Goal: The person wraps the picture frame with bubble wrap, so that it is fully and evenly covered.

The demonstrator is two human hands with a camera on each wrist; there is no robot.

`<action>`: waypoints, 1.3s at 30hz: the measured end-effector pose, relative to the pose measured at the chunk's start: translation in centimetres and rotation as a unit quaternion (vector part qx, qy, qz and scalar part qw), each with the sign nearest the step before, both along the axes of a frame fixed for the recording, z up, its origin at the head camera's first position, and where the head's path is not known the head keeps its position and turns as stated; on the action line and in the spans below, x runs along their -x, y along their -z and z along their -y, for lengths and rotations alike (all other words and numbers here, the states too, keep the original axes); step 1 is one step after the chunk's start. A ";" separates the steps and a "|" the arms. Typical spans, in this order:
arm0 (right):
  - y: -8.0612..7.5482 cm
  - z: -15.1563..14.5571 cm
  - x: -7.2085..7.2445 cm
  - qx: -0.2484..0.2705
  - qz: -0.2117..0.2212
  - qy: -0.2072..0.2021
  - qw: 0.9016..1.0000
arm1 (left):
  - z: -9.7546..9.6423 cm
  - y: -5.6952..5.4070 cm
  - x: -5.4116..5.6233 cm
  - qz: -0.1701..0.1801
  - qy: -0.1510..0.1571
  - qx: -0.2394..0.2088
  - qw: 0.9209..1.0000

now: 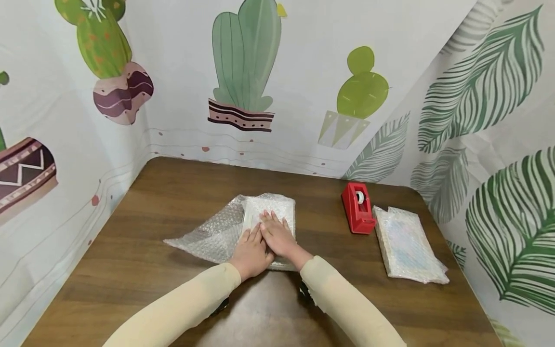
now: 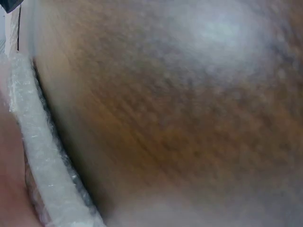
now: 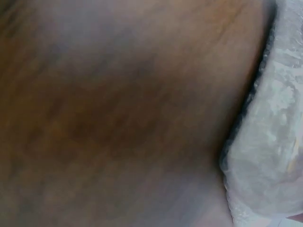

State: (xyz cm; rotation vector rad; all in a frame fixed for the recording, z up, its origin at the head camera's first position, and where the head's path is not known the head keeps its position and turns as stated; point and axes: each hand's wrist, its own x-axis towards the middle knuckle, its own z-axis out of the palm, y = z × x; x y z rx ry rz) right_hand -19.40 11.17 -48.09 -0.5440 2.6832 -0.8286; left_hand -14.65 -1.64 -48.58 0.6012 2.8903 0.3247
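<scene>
A flat white rectangular item [image 1: 253, 212] lies in bubble wrap [image 1: 217, 232] near the middle of the table, a loose flap of the wrap spreading to the left. My left hand [image 1: 252, 253] presses on its lower part with fingers extended. Flat on top of it, my right hand [image 1: 278, 236] rests with fingers spread, close against the left hand. The left wrist view catches the wrapped edge [image 2: 45, 151] beside part of a hand. In the right wrist view, the wrapped corner [image 3: 265, 156] stands out against blurred wood.
A red tape dispenser [image 1: 359, 209] with a roll of tape stands to the right. Beside it, near the right table edge, lies another flat bubble-wrapped package [image 1: 409, 246]. The brown wooden table [image 1: 143, 270] borders a printed cloth backdrop [image 1: 303, 82] at the back.
</scene>
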 end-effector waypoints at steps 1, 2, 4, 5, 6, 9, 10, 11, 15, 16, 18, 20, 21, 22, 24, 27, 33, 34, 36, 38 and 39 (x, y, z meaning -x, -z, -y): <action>-0.1 0.0 0.0 -0.001 0.002 0.000 1.000 | 0.0 -0.1 0.0 0.001 -0.003 0.001 1.000; -0.2 0.1 0.1 -0.003 0.004 0.000 1.000 | 0.0 -0.2 0.0 0.003 -0.006 0.001 1.000; -0.3 0.1 0.1 -0.007 0.011 0.001 1.000 | -0.1 -0.2 0.0 0.012 -0.014 -0.001 1.000; -0.4 0.1 0.1 -0.011 0.012 0.001 1.000 | -0.2 -0.2 0.0 0.010 -0.019 -0.006 1.000; -0.4 0.1 0.0 -0.018 0.015 0.002 1.000 | -0.2 0.0 -0.1 0.001 -0.023 -0.010 1.000; -0.4 0.2 -0.1 -0.031 0.014 0.005 0.999 | -0.2 0.3 -0.2 -0.043 -0.029 -0.025 0.998; -0.4 0.2 -0.1 -0.036 0.014 0.005 0.999 | -0.1 0.3 -0.2 -0.061 -0.027 -0.032 0.997; -0.4 0.3 -0.1 -0.041 0.016 0.004 0.999 | 0.0 0.3 -0.1 -0.082 -0.023 -0.038 0.996; -0.6 0.2 0.0 -0.037 0.044 0.005 0.998 | 1.2 0.1 0.1 -0.119 0.011 -0.085 0.989; -0.7 0.2 0.1 -0.031 0.053 0.005 0.998 | 1.6 0.1 0.1 -0.128 0.019 -0.102 0.986; -0.9 -0.1 0.3 -0.006 0.078 0.005 0.997 | 2.2 0.3 0.0 -0.152 0.032 -0.125 0.980; -1.2 -0.4 0.5 0.035 0.110 0.005 0.993 | 2.8 0.6 -0.1 -0.174 0.041 -0.131 0.975; -1.3 -0.6 0.6 0.060 0.127 0.007 0.990 | 2.9 0.8 -0.1 -0.184 0.048 -0.122 0.974; -1.4 -0.9 0.7 0.083 0.144 0.009 0.986 | 3.0 0.9 -0.1 -0.192 0.057 -0.112 0.973; -1.4 -1.3 0.8 0.122 0.173 0.013 0.977 | 3.0 1.0 0.0 -0.184 0.075 -0.087 0.976; -1.4 -1.6 1.0 0.147 0.183 0.014 0.972 | 3.1 0.7 0.3 -0.148 0.096 -0.062 0.982; -1.4 -1.6 1.4 0.174 0.174 0.030 0.969 | 3.0 0.5 0.2 -0.109 0.081 -0.049 0.990; -1.3 -1.5 1.5 0.171 0.169 0.030 0.970 | 2.9 0.5 0.2 -0.103 0.074 -0.049 0.991; -1.2 -1.4 1.5 0.161 0.154 0.024 0.974 | 2.5 0.4 0.2 -0.091 0.059 -0.055 0.993; -1.1 -1.4 1.4 0.159 0.150 0.026 0.976 | 2.2 0.4 0.1 -0.094 0.048 -0.059 0.993; -1.1 -1.5 1.4 0.166 0.153 0.028 0.974 | 2.0 0.4 0.1 -0.100 0.043 -0.063 0.992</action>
